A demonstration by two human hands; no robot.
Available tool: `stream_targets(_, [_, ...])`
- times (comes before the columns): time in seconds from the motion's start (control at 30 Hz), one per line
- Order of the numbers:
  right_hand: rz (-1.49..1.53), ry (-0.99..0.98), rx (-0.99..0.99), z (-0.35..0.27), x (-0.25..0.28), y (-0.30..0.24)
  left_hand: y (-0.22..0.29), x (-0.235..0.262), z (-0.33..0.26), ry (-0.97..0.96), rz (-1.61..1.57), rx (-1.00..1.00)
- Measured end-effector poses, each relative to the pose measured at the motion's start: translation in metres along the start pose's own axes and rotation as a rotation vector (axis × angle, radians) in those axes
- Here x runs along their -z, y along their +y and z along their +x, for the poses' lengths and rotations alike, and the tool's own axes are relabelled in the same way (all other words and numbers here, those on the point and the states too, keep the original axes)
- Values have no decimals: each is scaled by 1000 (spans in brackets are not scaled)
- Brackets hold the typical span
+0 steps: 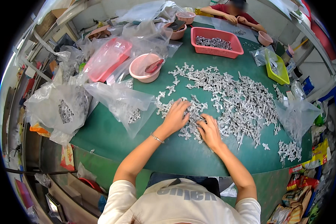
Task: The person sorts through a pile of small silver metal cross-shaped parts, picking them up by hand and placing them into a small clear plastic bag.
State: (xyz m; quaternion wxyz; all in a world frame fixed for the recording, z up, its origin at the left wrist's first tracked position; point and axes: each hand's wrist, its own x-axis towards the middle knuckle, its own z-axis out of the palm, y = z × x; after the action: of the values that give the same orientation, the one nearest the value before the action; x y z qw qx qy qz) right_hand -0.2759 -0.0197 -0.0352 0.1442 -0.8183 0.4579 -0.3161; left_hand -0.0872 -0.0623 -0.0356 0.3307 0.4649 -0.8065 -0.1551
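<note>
At the main heap's (246, 102) left edge, small grey metal parts (198, 107) lie between the person's left hand (176, 116) and right hand (211, 133), the latter nearer the heap; fingers bend loosely, slightly apart; some tips are hidden, so any pinched piece cannot be told; the jumble shares no long axis.

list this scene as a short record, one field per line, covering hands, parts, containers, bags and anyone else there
surface: dark green tabletop
left hand: bare left hand, touching small silver-grey metallic parts; grip unclear
right hand: bare right hand, at the same parts; grip unclear
main heap: large spread of similar silver-grey parts, ahead and right
containers: pink rectangular plastic tray holding parts; round pink plastic bowl; yellow-green plastic basket
bag: clear plastic bag left of left hand, parts inside
co-worker: person in dark red top, far side
</note>
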Motion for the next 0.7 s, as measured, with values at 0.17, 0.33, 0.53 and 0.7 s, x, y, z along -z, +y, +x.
stream_targets(0.17, [-68,-34,158,-26,12,-9,29,20,-43,-63,-63,56])
stream_targets(0.33, [-77,18,195,-49,15,-10,44,22,-80,-158,-19,-29])
stream_targets(0.53, [62,410,-61,-48,24,-25,66,30,-90,-67,18,47])
stream_targets(0.7, [323,482,-244,-52,33,-32,89,29,-95,33,-131,119])
